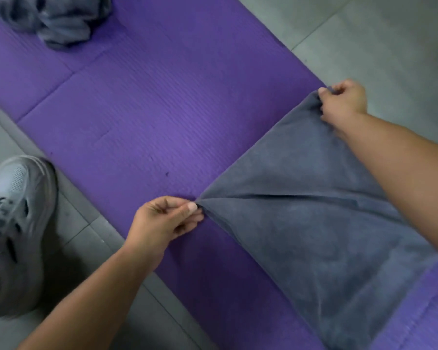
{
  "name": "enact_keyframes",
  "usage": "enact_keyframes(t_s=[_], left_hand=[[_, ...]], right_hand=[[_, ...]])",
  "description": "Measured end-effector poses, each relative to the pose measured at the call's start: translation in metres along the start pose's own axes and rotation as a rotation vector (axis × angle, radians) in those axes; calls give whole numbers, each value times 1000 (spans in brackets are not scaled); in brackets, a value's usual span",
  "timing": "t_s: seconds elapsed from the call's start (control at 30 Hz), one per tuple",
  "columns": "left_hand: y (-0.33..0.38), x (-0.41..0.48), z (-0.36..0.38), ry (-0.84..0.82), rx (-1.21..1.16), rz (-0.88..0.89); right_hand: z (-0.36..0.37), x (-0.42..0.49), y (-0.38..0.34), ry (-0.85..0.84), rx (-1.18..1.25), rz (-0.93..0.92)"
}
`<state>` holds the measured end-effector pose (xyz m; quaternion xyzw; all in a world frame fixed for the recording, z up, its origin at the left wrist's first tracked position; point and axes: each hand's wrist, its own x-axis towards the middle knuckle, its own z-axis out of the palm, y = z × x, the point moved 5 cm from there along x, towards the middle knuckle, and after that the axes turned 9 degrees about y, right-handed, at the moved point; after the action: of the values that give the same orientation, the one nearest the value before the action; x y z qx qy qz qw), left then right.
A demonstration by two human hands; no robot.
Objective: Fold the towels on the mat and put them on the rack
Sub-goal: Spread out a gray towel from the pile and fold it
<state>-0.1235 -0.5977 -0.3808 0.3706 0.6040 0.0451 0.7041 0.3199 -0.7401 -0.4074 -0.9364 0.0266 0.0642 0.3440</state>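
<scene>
Towel [314, 210], grey and soft, is lying on the near part of the purple mat [162, 109], reaching its right edge. Left hand [166, 221] and right hand [343, 101] are each pinching one corner, pulling it flat. It seems light and limp, so corners are probably the best hold.

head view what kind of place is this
Likely an indoor room, perhaps a home or workout area: grey tiled floor, a purple ribbed exercise mat laid on it, and a grey towel held out over it.
</scene>
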Motion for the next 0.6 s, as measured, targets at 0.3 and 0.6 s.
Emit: enact_keyframes(t_s=[0.3, 0.6], left_hand=[[56, 46, -42, 306, 159, 124], [98, 80, -87, 373, 323, 159]], right_hand=[[49, -39, -104, -73, 89, -61], [96, -37, -157, -95, 281, 1]])
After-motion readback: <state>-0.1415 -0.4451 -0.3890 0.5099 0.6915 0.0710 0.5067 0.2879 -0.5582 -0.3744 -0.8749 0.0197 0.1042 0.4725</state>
